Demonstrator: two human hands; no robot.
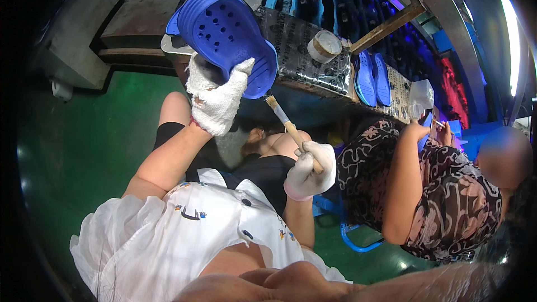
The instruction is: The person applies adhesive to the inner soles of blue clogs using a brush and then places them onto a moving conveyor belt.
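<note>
In my white-gloved left hand (pixel 218 98) is a blue clog (pixel 224 28) with holes across its toe part, held up and tilted. My thumb presses on its heel part while the other fingers are mostly hidden. More blue edges show behind its toe; I cannot tell if a second clog is there. My right hand (pixel 313 170), also gloved in white, is closed around the wooden handle of a paintbrush (pixel 288 124). The bristles point up at the clog's heel edge, very near it; whether they touch is hard to tell.
Beyond the clog runs a workbench (pixel 299 70) with a dark, shiny cover. On it stand a round whitish tub or roll (pixel 324 46) and a pair of blue soles or shoes (pixel 373 78). To my right sits a co-worker (pixel 447 201), close by, holding a blue piece.
</note>
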